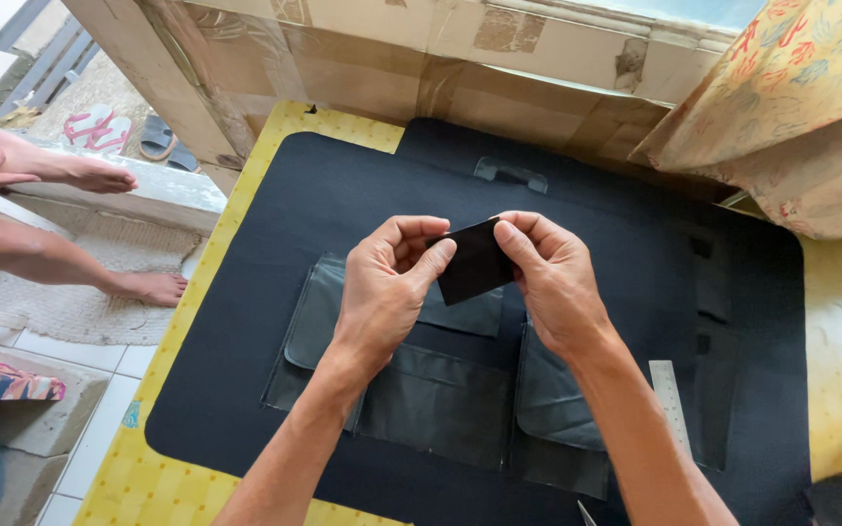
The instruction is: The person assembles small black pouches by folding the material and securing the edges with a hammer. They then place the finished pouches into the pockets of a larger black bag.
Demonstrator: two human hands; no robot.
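- Two hands met above the middle of the counter, pinching one small black rectangular piece (477, 260) between them.
- The left hand (385, 292) gripped the piece's left edge, thumb in front and fingers curled behind it.
- The right hand (550, 278) held the piece's upper right corner between thumb and forefinger, the other fingers folded behind.
- The piece was held clear of the counter, tilted, with its lower edge hanging free.
- Beneath the hands lay dark grey leather-like cut panels (438, 394), spread flat and overlapping, near the front edge of the counter.
- Those panels rested on a large black mat (265, 224) that covered most of the counter.
- A yellow patterned cloth (163, 477) showed along the mat's left edge and front left corner.
- A metal ruler (669, 399) lay on the mat toward the front right corner, just beside the right forearm.
- A flowered curtain (791, 107) hung over the far right corner.
- Taped cardboard (392, 68) stood along the far edge.
- Another person's bare feet (138, 285) rested on the floor, well apart from the left edge.
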